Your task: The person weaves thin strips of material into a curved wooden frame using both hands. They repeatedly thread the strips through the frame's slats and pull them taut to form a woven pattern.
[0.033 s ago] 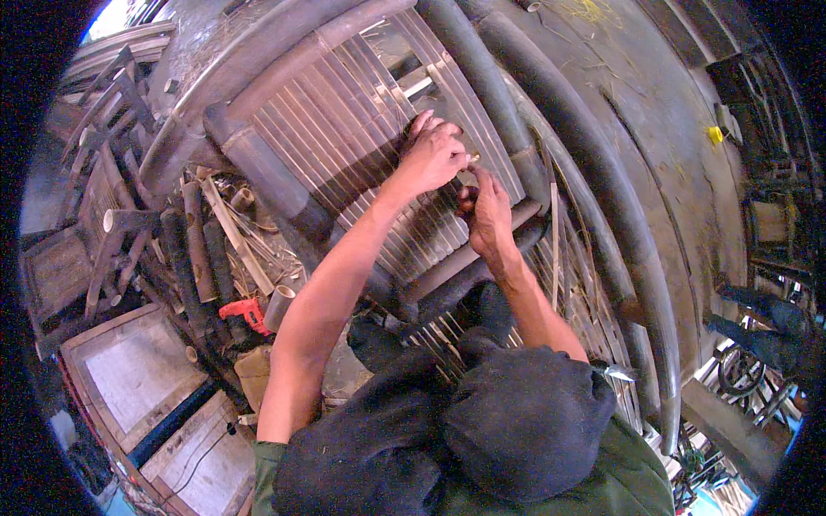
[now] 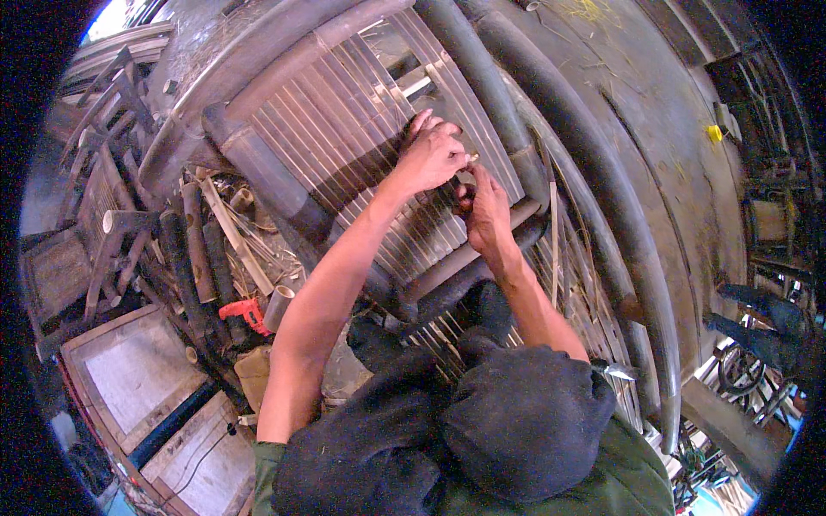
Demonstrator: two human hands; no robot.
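Note:
Over a slatted bamboo seat (image 2: 335, 112), my two hands meet fingertip to fingertip. My left hand (image 2: 433, 156) is closed, its thumb and fingers pinched at a small pale tip (image 2: 472, 158), too small to name. Just to the right and nearer me, my right hand (image 2: 489, 211) is closed as well, its fingers curled up against the same spot. What lies inside its grip is hidden. A dark bamboo frame (image 2: 275, 176) surrounds the slats, which show a gap beyond my hands.
Long dark bamboo poles (image 2: 576, 112) curve along the right. At left, a red power tool (image 2: 245, 316) lies beside cut bamboo pieces (image 2: 198, 245). Framed pale panels (image 2: 138, 370) stand at lower left. A yellow round object (image 2: 714, 134) is on the far right floor.

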